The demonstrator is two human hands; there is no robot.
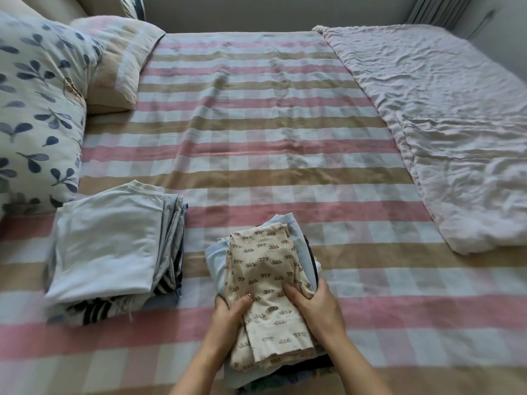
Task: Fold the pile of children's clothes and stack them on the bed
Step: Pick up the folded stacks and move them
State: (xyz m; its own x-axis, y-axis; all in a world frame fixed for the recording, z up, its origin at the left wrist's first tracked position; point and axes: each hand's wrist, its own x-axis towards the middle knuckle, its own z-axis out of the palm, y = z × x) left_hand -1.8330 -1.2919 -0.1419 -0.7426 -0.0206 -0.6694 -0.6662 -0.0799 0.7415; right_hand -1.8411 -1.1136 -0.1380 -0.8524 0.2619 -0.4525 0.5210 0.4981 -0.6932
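Note:
A folded cream garment with a brown squiggle print [263,269] lies on top of a stack of folded clothes [302,246] near the front of the bed [256,124]. My left hand [228,315] grips the stack's left side, thumb on the cream garment. On the right side, my right hand [316,306] grips the stack the same way, thumb on top. A second stack, topped by a pale blue folded garment [108,246], sits to the left, with striped pieces showing at its lower edge.
A leaf-print pillow [37,109] and a striped pillow [114,64] lie at the left. A crumpled pale pink blanket [456,132] covers the bed's right side. A wall runs along the far edge.

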